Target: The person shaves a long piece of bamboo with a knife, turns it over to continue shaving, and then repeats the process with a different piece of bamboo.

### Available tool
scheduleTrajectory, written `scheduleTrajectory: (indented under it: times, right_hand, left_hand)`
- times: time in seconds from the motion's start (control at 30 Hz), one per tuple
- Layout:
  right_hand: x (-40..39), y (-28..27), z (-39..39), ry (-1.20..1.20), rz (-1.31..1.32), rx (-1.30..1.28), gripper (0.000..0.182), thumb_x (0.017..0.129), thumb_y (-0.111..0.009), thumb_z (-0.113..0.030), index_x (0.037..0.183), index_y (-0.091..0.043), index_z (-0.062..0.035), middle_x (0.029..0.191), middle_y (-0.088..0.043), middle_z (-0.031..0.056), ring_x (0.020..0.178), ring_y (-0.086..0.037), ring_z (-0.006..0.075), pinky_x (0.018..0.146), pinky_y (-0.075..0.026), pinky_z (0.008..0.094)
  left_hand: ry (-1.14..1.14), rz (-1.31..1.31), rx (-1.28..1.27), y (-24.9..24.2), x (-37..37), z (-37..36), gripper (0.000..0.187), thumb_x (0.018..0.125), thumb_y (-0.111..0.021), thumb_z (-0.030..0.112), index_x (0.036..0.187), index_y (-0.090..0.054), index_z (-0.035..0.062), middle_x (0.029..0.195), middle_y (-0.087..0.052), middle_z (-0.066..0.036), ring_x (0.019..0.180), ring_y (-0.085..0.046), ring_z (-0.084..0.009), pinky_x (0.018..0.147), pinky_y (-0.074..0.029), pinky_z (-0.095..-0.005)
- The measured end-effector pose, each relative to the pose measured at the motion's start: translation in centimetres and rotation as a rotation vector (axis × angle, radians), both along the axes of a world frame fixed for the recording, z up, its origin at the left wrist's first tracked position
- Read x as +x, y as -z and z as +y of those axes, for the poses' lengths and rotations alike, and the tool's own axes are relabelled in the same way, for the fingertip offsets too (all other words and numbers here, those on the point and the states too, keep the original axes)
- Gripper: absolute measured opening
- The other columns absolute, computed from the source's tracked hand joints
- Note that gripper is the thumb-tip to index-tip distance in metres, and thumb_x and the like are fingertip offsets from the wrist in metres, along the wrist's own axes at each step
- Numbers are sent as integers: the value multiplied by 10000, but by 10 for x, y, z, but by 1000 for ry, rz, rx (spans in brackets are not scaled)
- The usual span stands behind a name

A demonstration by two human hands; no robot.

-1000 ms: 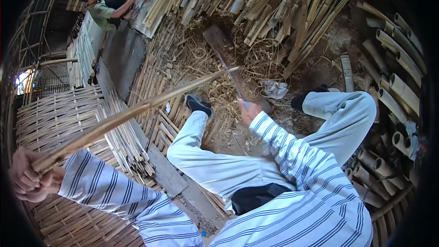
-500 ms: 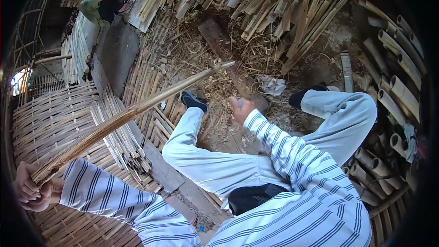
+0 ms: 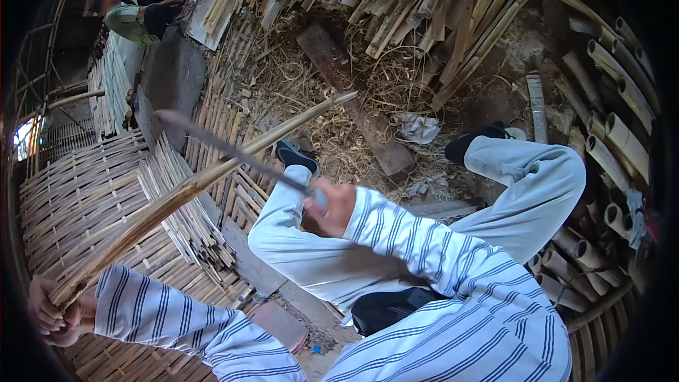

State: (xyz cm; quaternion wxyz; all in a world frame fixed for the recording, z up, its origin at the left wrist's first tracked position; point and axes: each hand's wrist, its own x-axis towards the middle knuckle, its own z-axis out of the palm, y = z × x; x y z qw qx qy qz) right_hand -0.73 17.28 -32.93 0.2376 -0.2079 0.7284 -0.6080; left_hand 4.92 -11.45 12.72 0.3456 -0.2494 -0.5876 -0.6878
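At the far left, my left hand (image 3: 55,317) is closed around the thick end of a long bamboo pole (image 3: 163,206). The pole slants up to the right, and its pale, thin tip overlaps a dark wooden plank (image 3: 327,64) on the ground. My right hand (image 3: 334,209), in front of my lap, grips the grey handle of a long knife (image 3: 237,154). Its blade, blurred by motion, points up and left and crosses over the pole in this view.
Split bamboo strips (image 3: 424,0) are heaped at the top, with curly shavings (image 3: 283,64) below them. Bamboo tubes (image 3: 626,145) line the right side. Woven bamboo matting (image 3: 85,191) lies at left. A person in a green shirt (image 3: 127,22) sits at upper left.
My right hand has moved left and down toward me, and the knife's long blade now shows across the pole. The pole has shifted slightly left. The other person's arms have lowered.
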Motion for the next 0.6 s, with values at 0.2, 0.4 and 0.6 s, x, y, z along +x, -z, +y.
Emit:
scheduleTrajectory:
  times: [0.2, 0.4, 0.6]
  right_hand:
    - [-39, 168, 18, 147, -245, 662, 597, 913, -415, -509, 810, -656, 28, 749, -621, 270, 756, -619, 432, 710, -495, 462]
    - [-30, 32, 3, 46, -260, 241, 538, 924, -435, -500, 847, -547, 20, 569, -537, 276, 591, -593, 442, 528, -466, 487]
    - [-23, -14, 2, -145, -22, 134, 411, 914, -491, -427, 910, -533, -18, 507, -516, 233, 497, -573, 420, 462, -461, 480]
  left_hand:
    - [153, -42, 135, 15, -16, 21, 374, 825, -489, 222, 502, -301, 222, 376, -304, 92, 261, -242, -33, 287, -196, -131]
    - [77, -43, 96, -3, 0, -25, 360, 805, -481, 209, 484, -319, 223, 366, -331, 64, 245, -259, -37, 270, -198, -143]
    - [-42, -9, 65, -16, 29, -68, 358, 815, -460, 208, 499, -295, 232, 370, -305, 86, 261, -258, -36, 302, -192, -127]
